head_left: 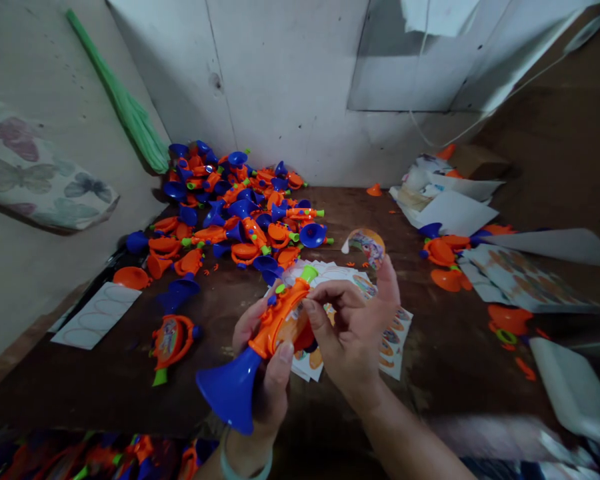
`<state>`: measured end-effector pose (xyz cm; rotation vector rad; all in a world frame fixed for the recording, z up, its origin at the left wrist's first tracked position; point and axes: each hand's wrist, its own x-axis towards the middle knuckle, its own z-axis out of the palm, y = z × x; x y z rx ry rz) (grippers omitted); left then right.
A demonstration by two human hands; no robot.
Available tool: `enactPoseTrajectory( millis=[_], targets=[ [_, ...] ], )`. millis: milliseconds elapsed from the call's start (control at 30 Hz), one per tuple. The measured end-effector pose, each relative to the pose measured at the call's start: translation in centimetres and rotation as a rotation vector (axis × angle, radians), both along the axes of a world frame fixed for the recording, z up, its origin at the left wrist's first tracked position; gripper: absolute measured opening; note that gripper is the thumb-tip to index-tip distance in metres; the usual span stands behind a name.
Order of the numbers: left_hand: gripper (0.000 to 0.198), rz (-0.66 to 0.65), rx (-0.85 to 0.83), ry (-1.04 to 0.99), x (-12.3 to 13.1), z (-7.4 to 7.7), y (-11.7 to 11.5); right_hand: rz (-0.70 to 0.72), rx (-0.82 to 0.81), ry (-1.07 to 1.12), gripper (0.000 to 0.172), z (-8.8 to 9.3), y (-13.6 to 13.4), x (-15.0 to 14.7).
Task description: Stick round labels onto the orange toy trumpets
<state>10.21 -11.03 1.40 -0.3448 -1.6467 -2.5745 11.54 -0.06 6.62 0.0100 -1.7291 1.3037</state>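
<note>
My left hand grips a plastic toy trumpet with an orange body, a blue bell and a green mouthpiece. My right hand is on the round middle of the trumpet, and its fingers partly hide that part. A round printed sticker stands just beyond my right fingertips, apparently not touching them. Beneath both hands lie sticker sheets on the dark wooden table. A pale green bangle circles my left wrist.
A heap of orange and blue toy trumpets fills the far left of the table against white walls. Paper stacks, printed sheets and loose orange parts lie to the right. More trumpets lie below the near edge.
</note>
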Motion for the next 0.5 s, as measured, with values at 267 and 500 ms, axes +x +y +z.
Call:
enactPoseTrajectory(
  millis=[267,500],
  targets=[
    [0.057,-0.063,0.192,-0.105,-0.8,0.7,0.2,-0.143,-0.111,0.027,0.088,-1.6,3.2,-2.4],
    [0.037,-0.261,0.205,-0.296,0.1,0.1,0.7,0.027,-0.185,0.068,0.081,-0.8,2.0,-1.7]
  ],
)
